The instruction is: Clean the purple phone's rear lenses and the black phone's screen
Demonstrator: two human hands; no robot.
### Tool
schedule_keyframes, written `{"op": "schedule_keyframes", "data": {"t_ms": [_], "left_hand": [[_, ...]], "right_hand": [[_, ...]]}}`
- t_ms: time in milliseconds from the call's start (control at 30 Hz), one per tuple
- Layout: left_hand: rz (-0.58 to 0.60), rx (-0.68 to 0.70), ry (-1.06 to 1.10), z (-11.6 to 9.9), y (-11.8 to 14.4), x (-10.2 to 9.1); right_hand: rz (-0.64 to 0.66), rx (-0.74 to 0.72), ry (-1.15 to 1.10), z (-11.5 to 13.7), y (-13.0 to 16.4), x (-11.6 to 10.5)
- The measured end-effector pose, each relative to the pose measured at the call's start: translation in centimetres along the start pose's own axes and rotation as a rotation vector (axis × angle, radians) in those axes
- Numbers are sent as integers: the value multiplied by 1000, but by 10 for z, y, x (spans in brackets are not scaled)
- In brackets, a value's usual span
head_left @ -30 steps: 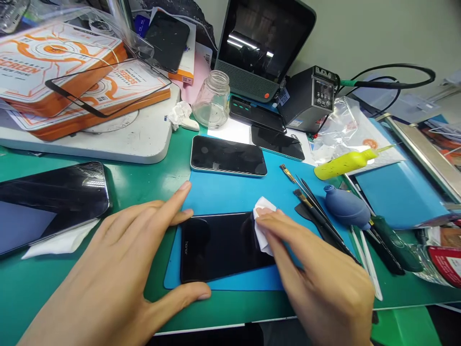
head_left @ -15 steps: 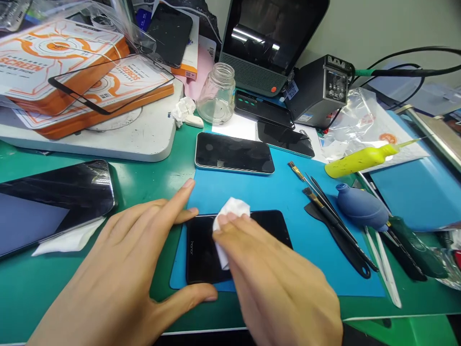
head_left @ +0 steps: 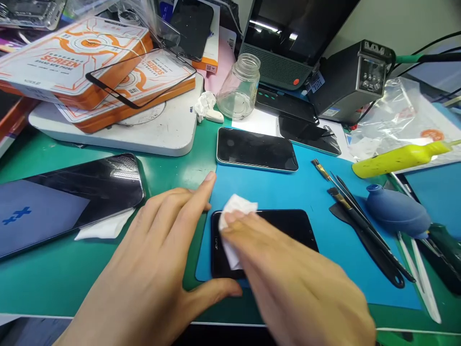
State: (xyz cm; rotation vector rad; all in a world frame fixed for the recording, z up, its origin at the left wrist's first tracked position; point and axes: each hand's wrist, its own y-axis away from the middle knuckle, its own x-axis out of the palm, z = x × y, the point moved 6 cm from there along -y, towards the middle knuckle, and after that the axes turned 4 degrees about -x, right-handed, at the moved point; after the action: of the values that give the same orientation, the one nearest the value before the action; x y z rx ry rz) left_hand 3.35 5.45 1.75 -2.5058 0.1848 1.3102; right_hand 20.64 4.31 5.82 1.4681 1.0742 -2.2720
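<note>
A black phone [head_left: 284,226] lies screen up on a blue mat [head_left: 259,185], with small lettering at its left end. My right hand [head_left: 295,274] presses a folded white wipe [head_left: 230,252] onto the screen near that left end, fingertips bunched on it. Around the phone's left end my left hand [head_left: 154,250] is spread, palm down. Its thumb lies along the near edge and its index finger reaches past the far left corner. I cannot tell whether these fingers touch the phone.
At left a larger phone [head_left: 90,202] rests partly on a white cloth [head_left: 104,230]. Another phone [head_left: 257,149] lies behind. Brushes [head_left: 353,214], a blue air blower [head_left: 396,211], white tweezers [head_left: 421,274] and a yellow bottle [head_left: 399,158] are at right; a glass jar [head_left: 239,89] and orange-white boxes [head_left: 72,57] stand behind.
My right hand has slid the wipe toward the phone's left end. The camera view has turned left, so the whole scene sits further right. My left hand stays spread by the phone.
</note>
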Motion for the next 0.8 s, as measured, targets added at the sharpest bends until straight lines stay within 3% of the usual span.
{"op": "schedule_keyframes", "data": {"t_ms": [133,300,467,633,700,800], "left_hand": [[16,-19,6,1,-1,3],[8,-32,9,2,0,6],[8,-36,-38,6,5,6],[-6,-51,-44,15,7,8],[-12,-37,-14,18,6,10],[58,-81,0,23,7,14]], "right_hand": [[-34,72,175,-8,12,-11],[-74,86,168,12,28,-20],[-34,283,254,-13,48,-24],[-292,100,209,-2,38,-10],[-388,114,229,-3,36,-14],[-284,164,281,-10,34,-15]]}}
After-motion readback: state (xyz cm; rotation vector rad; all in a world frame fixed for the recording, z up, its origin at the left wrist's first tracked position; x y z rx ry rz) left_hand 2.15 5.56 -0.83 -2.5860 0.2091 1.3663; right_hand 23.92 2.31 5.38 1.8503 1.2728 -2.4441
